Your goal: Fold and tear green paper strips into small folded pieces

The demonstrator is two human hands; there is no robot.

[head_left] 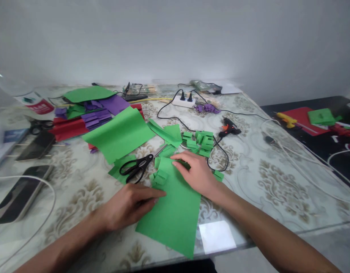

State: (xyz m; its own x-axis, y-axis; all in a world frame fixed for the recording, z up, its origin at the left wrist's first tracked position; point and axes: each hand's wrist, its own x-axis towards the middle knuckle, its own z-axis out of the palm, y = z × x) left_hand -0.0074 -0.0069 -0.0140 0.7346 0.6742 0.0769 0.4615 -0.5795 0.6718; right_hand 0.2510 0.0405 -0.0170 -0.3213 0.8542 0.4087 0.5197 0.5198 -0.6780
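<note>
Nearest, the green paper sheet [176, 216] reaches the front edge of the tabletop [246, 185], with open surface rightward. The left hand [132, 204] and right hand [197, 172] touch it; whether either grips, I cannot tell. Black-handled scissors [147, 158] and folded green pieces [206, 141] crowd its far end, before a glue gun [230, 128]; a bottle [24, 90] bears an unreadable red label [41, 107].

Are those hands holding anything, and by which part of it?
It can't be told whether anything is gripped: the right hand is at the top edge of the green sheet, the left hand at its left edge.
</note>
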